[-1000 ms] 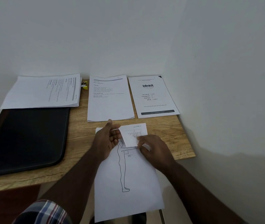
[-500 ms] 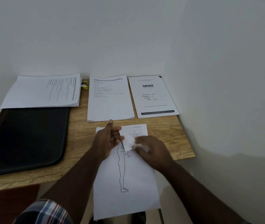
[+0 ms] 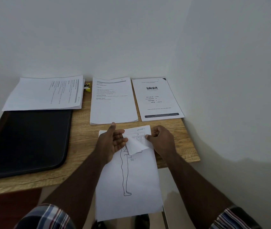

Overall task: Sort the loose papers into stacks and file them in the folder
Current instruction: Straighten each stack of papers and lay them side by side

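Three stacks of paper line the far edge of the tabletop (image 3: pixel 80 139), and a fourth sheet lies at its near edge. At the far left corner sits the left stack (image 3: pixel 45 94), turned sideways, its print too small to read. Just in front of it lies the black folder (image 3: pixel 24 142), shut flat; its left side is cut off by the frame and its near corner reaches the tabletop's front edge. Just right of the left stack, a small yellow object (image 3: pixel 87 88) peeks out, mostly hidden, so I cannot tell what it is. The middle stack (image 3: pixel 113 101) stands upright against the far edge, with short lines of print that cannot be read. At the far right corner, the right stack (image 3: pixel 157 100) shows the word "blinkit" on top.

Near the right front edge lies the figure sheet (image 3: pixel 131 176), a line drawing of a standing person marked "90°"; its lower half hangs off the tabletop. The left hand (image 3: pixel 113 142) rests on its upper left part, fingers loosely spread, covering the drawing's head. A smaller slip (image 3: pixel 137 142), curled and partly printed with a table, lies over the sheet's top. The right hand (image 3: pixel 162 140) pinches the slip's right edge between thumb and fingers.
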